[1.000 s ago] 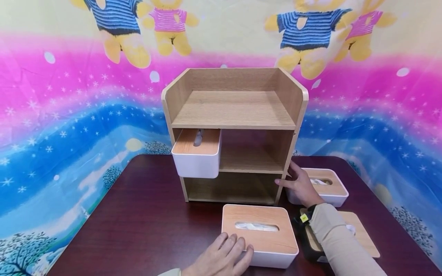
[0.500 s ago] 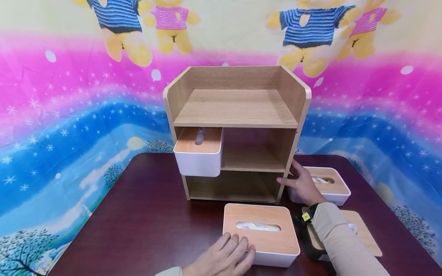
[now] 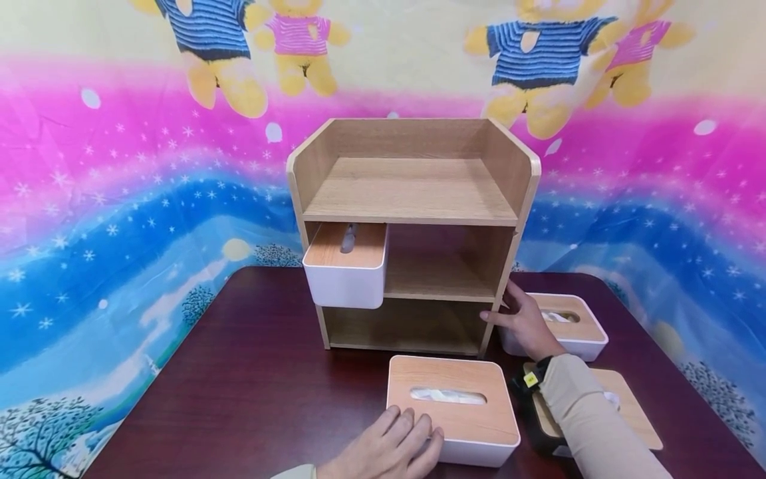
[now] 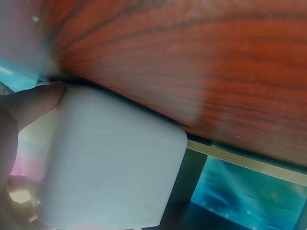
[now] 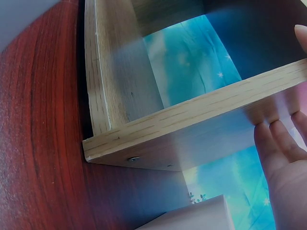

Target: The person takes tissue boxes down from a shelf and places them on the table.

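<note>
A three-tier wooden shelf (image 3: 413, 189) stands on the dark table. My right hand (image 3: 526, 322) holds its right side panel low down, thumb at the front edge and fingers on the outer face; the right wrist view shows those fingertips (image 5: 276, 129) against the panel. In front of the shelf lies a white tissue box (image 3: 451, 399) with a wood-look lid and tissue in its slot. My left hand (image 3: 383, 446) grips its near left corner, fingers over the lid. In the left wrist view a digit presses the box's white side (image 4: 112, 158). Another white tissue box (image 3: 347, 266) juts from the middle tier's left half.
Right of the shelf sits a white tissue box (image 3: 568, 322), partly behind my right hand. Nearer, a black tissue box (image 3: 628, 409) with a wood-look lid lies under my right forearm. The dark red table (image 3: 251, 372) reaches a patterned backdrop (image 3: 120, 219).
</note>
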Demonstrator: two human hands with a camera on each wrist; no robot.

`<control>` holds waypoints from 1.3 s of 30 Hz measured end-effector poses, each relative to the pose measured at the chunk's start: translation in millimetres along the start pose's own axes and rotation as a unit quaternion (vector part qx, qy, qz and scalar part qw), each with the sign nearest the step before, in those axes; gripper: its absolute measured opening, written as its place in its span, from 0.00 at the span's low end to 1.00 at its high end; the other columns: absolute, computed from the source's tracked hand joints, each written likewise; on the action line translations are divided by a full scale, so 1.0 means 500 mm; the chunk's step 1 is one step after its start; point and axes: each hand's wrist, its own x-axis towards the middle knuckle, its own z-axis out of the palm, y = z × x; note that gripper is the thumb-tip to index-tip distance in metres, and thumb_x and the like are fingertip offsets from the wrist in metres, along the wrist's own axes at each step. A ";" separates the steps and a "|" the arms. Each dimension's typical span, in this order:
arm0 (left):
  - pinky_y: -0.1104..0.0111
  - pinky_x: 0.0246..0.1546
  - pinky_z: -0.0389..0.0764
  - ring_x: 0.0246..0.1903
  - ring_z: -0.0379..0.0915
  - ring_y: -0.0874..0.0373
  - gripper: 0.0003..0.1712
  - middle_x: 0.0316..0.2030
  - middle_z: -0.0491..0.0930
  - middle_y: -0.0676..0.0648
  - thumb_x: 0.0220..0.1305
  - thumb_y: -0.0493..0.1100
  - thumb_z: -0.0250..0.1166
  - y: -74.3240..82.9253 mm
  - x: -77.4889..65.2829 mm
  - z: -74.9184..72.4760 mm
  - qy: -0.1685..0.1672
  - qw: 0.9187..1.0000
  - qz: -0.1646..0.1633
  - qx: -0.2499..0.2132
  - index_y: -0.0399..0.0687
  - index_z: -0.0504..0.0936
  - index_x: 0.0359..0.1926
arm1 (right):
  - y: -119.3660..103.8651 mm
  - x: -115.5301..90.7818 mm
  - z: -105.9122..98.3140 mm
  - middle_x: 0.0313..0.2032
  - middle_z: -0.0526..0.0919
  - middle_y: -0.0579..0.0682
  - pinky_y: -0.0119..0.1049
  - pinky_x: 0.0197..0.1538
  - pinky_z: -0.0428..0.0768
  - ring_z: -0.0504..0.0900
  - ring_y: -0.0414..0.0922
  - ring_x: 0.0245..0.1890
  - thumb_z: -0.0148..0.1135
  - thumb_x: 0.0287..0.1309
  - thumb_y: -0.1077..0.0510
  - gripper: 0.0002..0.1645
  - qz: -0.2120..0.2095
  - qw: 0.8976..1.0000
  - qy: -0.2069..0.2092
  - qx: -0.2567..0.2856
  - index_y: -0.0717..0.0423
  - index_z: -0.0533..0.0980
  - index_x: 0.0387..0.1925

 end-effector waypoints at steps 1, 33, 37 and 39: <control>0.68 0.29 0.75 0.30 0.73 0.53 0.15 0.36 0.78 0.45 0.66 0.37 0.46 0.000 0.000 0.000 0.001 1.000 0.000 0.000 0.45 0.79 0.44 | 0.000 -0.001 0.001 0.69 0.63 0.58 0.63 0.62 0.63 0.62 0.61 0.67 0.71 0.54 0.63 0.54 0.000 1.000 -0.001 -0.001 0.41 0.53 0.76; 0.70 0.25 0.69 0.26 0.68 0.56 0.17 0.32 0.75 0.48 0.71 0.44 0.44 0.008 -0.009 0.022 0.018 0.999 -0.029 -0.033 0.46 0.80 0.40 | 0.005 0.000 0.004 0.68 0.64 0.58 0.60 0.61 0.66 0.64 0.60 0.66 0.71 0.53 0.64 0.54 -0.016 1.000 -0.004 0.007 0.40 0.53 0.76; 0.70 0.26 0.69 0.27 0.68 0.57 0.22 0.33 0.75 0.49 0.74 0.54 0.43 0.011 -0.008 0.020 -0.013 0.997 -0.042 -0.056 0.48 0.80 0.42 | 0.002 0.000 0.002 0.68 0.64 0.58 0.61 0.61 0.65 0.64 0.61 0.66 0.71 0.53 0.64 0.54 -0.010 1.000 -0.005 0.005 0.40 0.53 0.76; 0.69 0.28 0.70 0.28 0.68 0.57 0.22 0.34 0.74 0.50 0.73 0.56 0.45 0.018 -0.012 0.020 -0.044 0.994 -0.058 -0.088 0.48 0.79 0.45 | 0.001 -0.001 0.001 0.68 0.64 0.59 0.61 0.61 0.65 0.64 0.61 0.66 0.71 0.54 0.65 0.54 -0.009 1.000 -0.005 0.004 0.40 0.54 0.76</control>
